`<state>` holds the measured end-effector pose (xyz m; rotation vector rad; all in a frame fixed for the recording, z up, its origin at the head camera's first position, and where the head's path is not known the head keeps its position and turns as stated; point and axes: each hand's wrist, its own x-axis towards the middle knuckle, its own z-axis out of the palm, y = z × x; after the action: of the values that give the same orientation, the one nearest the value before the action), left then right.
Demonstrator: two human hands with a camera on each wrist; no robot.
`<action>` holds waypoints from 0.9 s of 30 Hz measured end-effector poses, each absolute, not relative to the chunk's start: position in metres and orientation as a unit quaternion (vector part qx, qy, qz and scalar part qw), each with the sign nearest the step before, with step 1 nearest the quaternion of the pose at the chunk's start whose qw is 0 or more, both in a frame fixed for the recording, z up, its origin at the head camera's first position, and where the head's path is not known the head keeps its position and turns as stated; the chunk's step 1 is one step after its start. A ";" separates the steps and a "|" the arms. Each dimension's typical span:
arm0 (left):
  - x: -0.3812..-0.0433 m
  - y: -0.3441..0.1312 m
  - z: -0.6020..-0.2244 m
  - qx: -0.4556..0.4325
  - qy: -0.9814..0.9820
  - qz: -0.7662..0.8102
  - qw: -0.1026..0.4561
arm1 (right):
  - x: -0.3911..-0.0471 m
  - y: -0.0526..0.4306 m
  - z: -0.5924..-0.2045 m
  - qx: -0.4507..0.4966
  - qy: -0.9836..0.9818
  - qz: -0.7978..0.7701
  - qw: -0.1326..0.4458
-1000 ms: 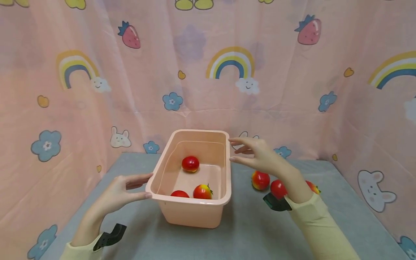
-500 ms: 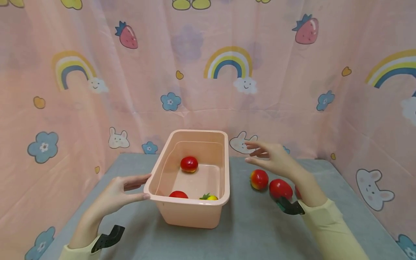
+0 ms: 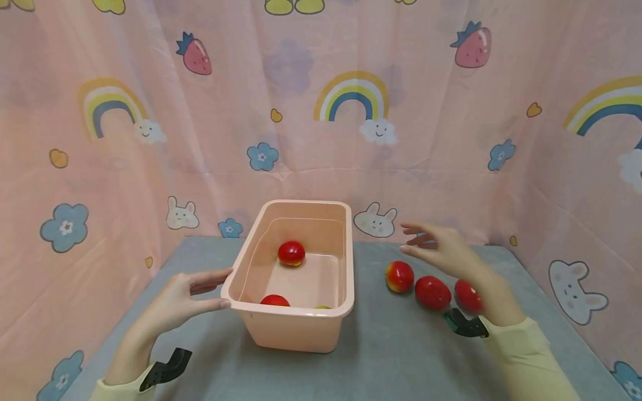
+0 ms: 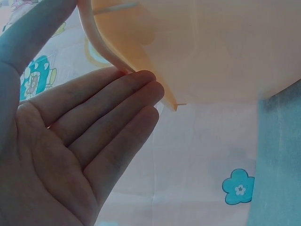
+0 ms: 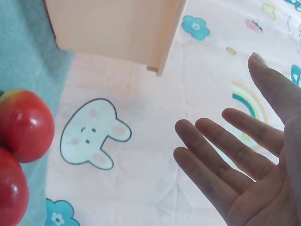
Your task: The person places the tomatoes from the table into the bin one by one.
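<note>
A pale peach plastic bin (image 3: 296,328) stands on the table. Two shiny red fruits, one at mid-bin (image 3: 291,253) and one by the near wall (image 3: 275,301), lie inside it, and a sliver of a yellow-green fruit (image 3: 322,307) shows over the near rim. My left hand (image 3: 178,303) touches the bin's near left corner with straight fingers, as the left wrist view also shows. My right hand (image 3: 446,250) hovers with relaxed, spread fingers and nothing in it. Below it are three red fruits: left (image 3: 399,277), middle (image 3: 433,293) and right (image 3: 468,295), the last partly behind my wrist.
A grey cloth-covered table (image 3: 391,356) carries everything. Behind it and along both sides hangs a pink curtain (image 3: 426,167) printed with rainbows, rabbits and flowers. A black wrist mount (image 3: 466,324) sits on my right sleeve, another mount (image 3: 165,368) on my left.
My right hand has drawn away from the bin's right rim to above the loose fruits. The yellow-and-red fruit in the bin has rolled or sunk behind the near wall. My left hand stays.
</note>
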<state>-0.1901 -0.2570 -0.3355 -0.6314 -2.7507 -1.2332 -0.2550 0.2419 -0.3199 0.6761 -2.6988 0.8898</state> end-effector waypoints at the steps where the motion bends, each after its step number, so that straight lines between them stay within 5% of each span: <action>1: -0.190 -0.257 -0.335 -0.205 -0.893 -0.400 0.031 | -0.254 0.244 -0.321 0.226 -0.919 0.304 0.109; 27: -0.192 -0.259 -0.337 -0.210 -0.899 -0.383 0.038 | -0.233 0.301 -0.333 0.157 -0.934 0.285 0.147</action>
<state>-0.1918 -0.2585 -0.3372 -0.6430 -2.7572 -1.1766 -0.2331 0.3008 -0.3328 0.4507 -2.6872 0.8206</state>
